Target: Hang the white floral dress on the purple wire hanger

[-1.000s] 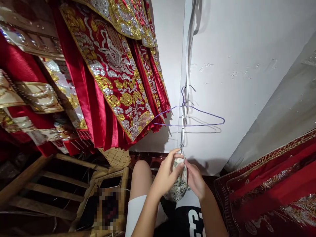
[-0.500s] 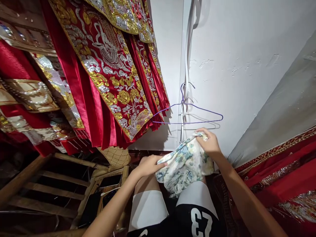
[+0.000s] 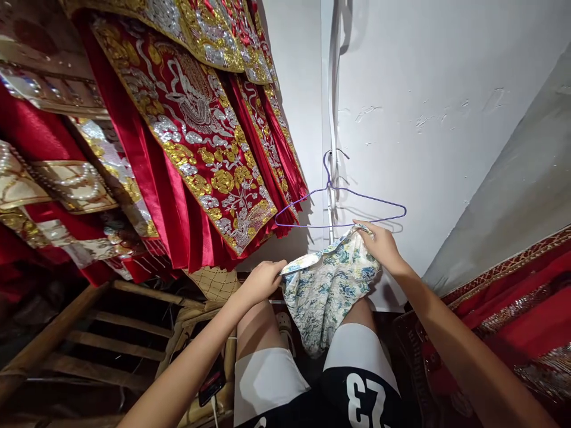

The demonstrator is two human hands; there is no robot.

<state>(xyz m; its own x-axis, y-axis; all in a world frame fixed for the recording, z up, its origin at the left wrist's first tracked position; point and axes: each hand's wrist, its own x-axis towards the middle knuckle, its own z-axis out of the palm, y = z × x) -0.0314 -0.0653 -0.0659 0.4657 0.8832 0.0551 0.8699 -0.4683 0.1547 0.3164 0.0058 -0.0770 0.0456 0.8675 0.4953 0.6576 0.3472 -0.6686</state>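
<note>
A white cloth garment with a blue and green flower print (image 3: 330,291) hangs between my hands, above my knees. My left hand (image 3: 265,279) is closed on the left end of its top edge. At the other end, my right hand (image 3: 379,244) pinches the same edge. The edge is stretched between them and gapes a little near the middle. Just above the cloth, a purple wire hanger (image 3: 341,226) hangs from a white cable or strip (image 3: 332,107) on the wall. Nothing hangs on the hanger. I cannot tell exactly what kind of garment it is.
Red costumes with gold and silver embroidery (image 3: 214,148) hang at the left. Below them stands a bamboo chair (image 3: 116,321), with a phone (image 3: 212,383) on a bamboo seat by my leg. More red beaded cloth (image 3: 513,297) lies at the right. A white wall (image 3: 414,89) rises ahead.
Both hands have moved apart, pulling the garment's top edge wider and letting the cloth hang down. My left hand went left and up, my right slightly up. The view has shifted a little.
</note>
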